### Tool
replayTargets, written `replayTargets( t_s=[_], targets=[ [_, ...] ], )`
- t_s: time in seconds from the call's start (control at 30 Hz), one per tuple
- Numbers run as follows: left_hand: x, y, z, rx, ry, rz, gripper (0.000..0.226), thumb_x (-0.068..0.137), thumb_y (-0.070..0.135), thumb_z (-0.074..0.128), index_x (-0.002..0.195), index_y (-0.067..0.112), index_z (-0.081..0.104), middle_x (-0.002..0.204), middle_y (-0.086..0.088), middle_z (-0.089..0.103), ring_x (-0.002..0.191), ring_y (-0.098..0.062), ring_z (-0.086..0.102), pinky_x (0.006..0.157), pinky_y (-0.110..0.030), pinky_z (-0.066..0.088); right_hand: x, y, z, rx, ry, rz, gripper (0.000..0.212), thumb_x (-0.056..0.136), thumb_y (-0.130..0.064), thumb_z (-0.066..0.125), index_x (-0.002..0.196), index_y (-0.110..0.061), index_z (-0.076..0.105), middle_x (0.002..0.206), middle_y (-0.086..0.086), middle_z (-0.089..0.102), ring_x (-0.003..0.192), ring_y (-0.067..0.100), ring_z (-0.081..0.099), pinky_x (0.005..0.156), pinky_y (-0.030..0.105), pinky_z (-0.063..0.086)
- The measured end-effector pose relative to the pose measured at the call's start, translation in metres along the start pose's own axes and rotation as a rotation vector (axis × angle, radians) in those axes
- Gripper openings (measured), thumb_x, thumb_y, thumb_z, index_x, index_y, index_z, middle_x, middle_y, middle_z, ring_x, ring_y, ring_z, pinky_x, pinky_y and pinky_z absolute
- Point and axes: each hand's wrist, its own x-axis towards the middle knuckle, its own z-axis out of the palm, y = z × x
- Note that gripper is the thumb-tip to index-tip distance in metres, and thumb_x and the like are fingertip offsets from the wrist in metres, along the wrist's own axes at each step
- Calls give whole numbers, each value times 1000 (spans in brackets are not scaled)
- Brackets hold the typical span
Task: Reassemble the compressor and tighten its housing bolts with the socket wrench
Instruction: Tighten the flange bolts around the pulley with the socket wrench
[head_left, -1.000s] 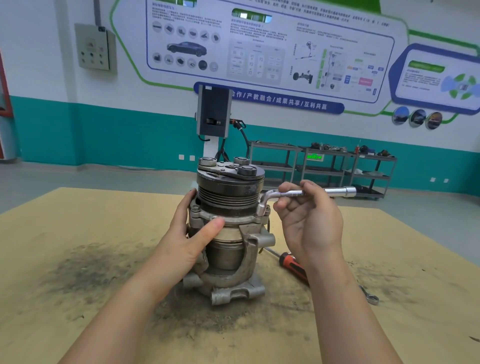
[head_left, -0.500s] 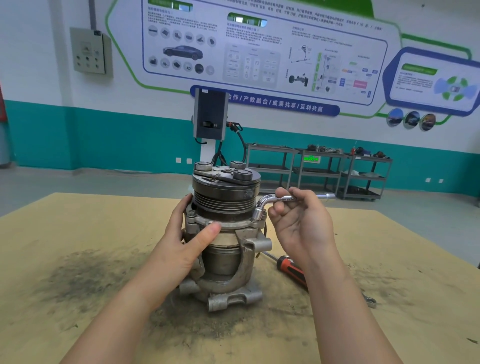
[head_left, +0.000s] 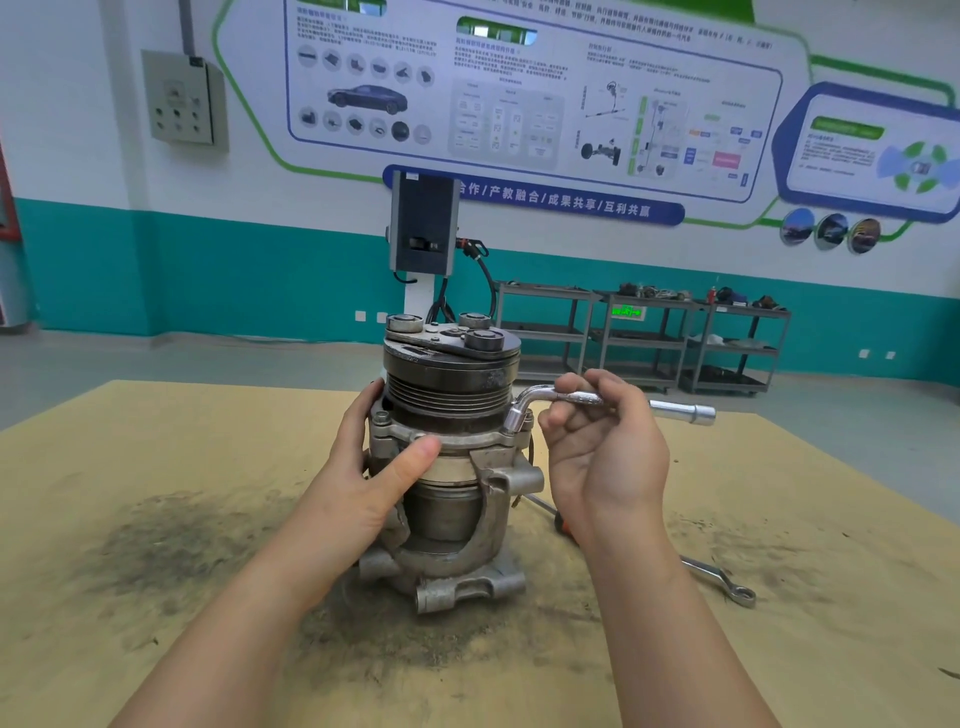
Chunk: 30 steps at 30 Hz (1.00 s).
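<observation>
The grey metal compressor (head_left: 451, 488) stands upright on the table (head_left: 130, 499), pulley end up. My left hand (head_left: 376, 480) wraps round its left side, thumb pressed on the housing flange. An L-shaped chrome socket wrench (head_left: 680, 410) has its bent end seated on a housing bolt (head_left: 514, 422) at the flange's right side. My right hand (head_left: 605, 447) grips the wrench's horizontal handle, whose far socket end sticks out to the right. Another bolt head (head_left: 382, 417) shows on the flange's left.
A screwdriver with a red-and-black handle (head_left: 563, 525) lies behind my right wrist. A ring spanner (head_left: 722, 579) lies to the right on the table. Dark grime stains the tabletop around the compressor. Shelving carts and a charging post stand far behind.
The wrench handle swung back, then out to the right again, with my right hand on it. My left hand stayed on the compressor. The camera has shifted slightly.
</observation>
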Motion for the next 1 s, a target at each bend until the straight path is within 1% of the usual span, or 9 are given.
replayTargets(
  t_s=[0.2, 0.37, 0.47, 0.53, 0.6, 0.7, 0.77, 0.9, 1.0],
  targets=[
    [0, 0, 0, 11, 0, 4, 96, 54, 79, 66, 139, 62, 26, 129, 38, 51, 122, 3, 52, 92, -19, 40, -9, 0, 2, -138, -33, -137, 21, 98, -4, 35, 86, -11, 51, 64, 7, 66, 43, 17, 52, 46, 24, 47],
    [-1, 1, 0, 14, -9, 3, 103, 45, 88, 68, 137, 64, 28, 129, 38, 51, 121, 7, 52, 93, -19, 41, -25, 14, 6, -419, -24, -498, 15, 91, -13, 44, 82, -15, 56, 70, 5, 69, 51, 15, 54, 51, 21, 46],
    [0, -1, 0, 14, 0, 2, 102, 42, 89, 69, 134, 67, 30, 128, 34, 55, 122, 1, 55, 98, -26, 43, -33, 28, 5, -686, -205, -759, 17, 93, -15, 45, 87, -21, 59, 80, -2, 64, 70, 12, 59, 64, 23, 49],
    [1, -2, -1, 12, -1, -2, 98, 44, 87, 71, 132, 68, 31, 125, 27, 62, 113, -4, 62, 103, -41, 47, -37, 38, 3, -912, -382, -887, 18, 95, -15, 45, 95, -11, 62, 85, -2, 62, 79, 13, 60, 70, 29, 51],
    [1, -2, -2, 16, -11, -20, 94, 47, 86, 72, 130, 70, 31, 121, 20, 66, 102, -10, 66, 101, -53, 47, -40, 44, 2, -1049, -457, -962, 21, 96, -15, 45, 100, -3, 62, 87, 4, 63, 79, 19, 61, 69, 37, 52],
    [0, 0, -3, 30, -13, -17, 102, 44, 88, 71, 135, 66, 29, 131, 24, 59, 121, -10, 58, 104, -46, 45, -40, 36, 8, -892, -363, -797, 14, 97, -20, 43, 97, -16, 57, 85, -6, 61, 76, 9, 59, 67, 27, 52],
    [-1, 3, -3, 56, -10, -13, 115, 40, 90, 69, 141, 60, 23, 140, 32, 45, 130, -4, 48, 109, -38, 39, -35, 24, 11, -694, -219, -613, 13, 98, -18, 43, 92, -21, 53, 81, -2, 64, 65, 8, 59, 60, 21, 49],
    [7, 17, -9, 142, -14, -25, 128, 48, 71, 78, 151, 48, 5, 153, 24, 27, 139, -5, 35, 117, -43, 31, -16, -2, 9, -253, -81, -161, 15, 102, -6, 37, 95, -10, 49, 63, 7, 67, 45, 15, 55, 45, 24, 48],
    [19, 29, -16, 282, -106, -7, 123, 51, 60, 81, 153, 42, 14, 150, 21, 37, 134, -4, 42, 115, -38, 35, -7, -9, 6, -132, -77, -12, 15, 101, -4, 36, 95, -9, 49, 61, 8, 65, 43, 15, 53, 43, 24, 46]
  ],
)
